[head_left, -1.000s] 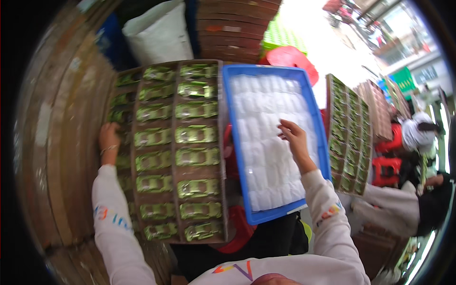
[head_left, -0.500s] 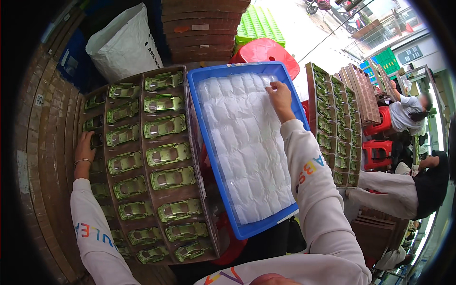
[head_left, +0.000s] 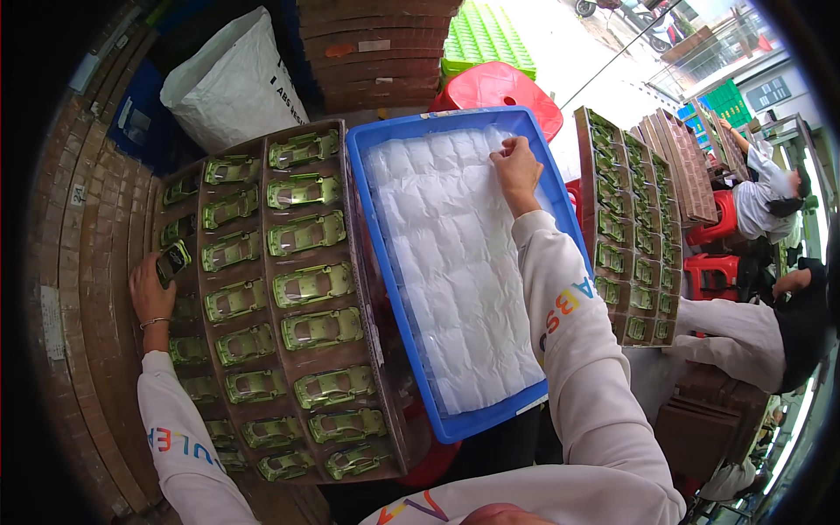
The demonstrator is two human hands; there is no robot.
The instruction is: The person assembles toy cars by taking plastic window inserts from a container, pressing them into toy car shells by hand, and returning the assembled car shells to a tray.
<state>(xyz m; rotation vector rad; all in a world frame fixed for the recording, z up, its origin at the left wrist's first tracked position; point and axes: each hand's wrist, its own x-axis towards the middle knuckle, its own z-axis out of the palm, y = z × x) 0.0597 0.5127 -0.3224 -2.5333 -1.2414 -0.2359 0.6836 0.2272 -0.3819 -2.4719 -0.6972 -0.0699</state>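
At the left column of a brown partitioned tray (head_left: 366,302), my left hand (head_left: 150,293) grips a green toy car (head_left: 174,261), which is raised and tilted at its compartment. Other green toy cars (head_left: 306,236) lie in rows in that tray. To its right is a blue plastic bin (head_left: 391,324), in which a white padded sheet (head_left: 455,271) of puffy squares lies flat. My right hand (head_left: 520,173) is over the bin's far right part, its thumb and fingers pinched together on the sheet's edge.
Another tray of green cars (head_left: 626,227) stands to the right. Behind the bin are a red stool (head_left: 503,87), stacked brown trays (head_left: 381,52) and a white sack (head_left: 232,87). Stacked boards (head_left: 79,289) line the left side. Other people (head_left: 766,206) are at the right.
My left hand has lifted the toy car up from the left column, tilting it into clearer view. My right hand stays pinched near the sheet's far right corner, shifted only slightly.
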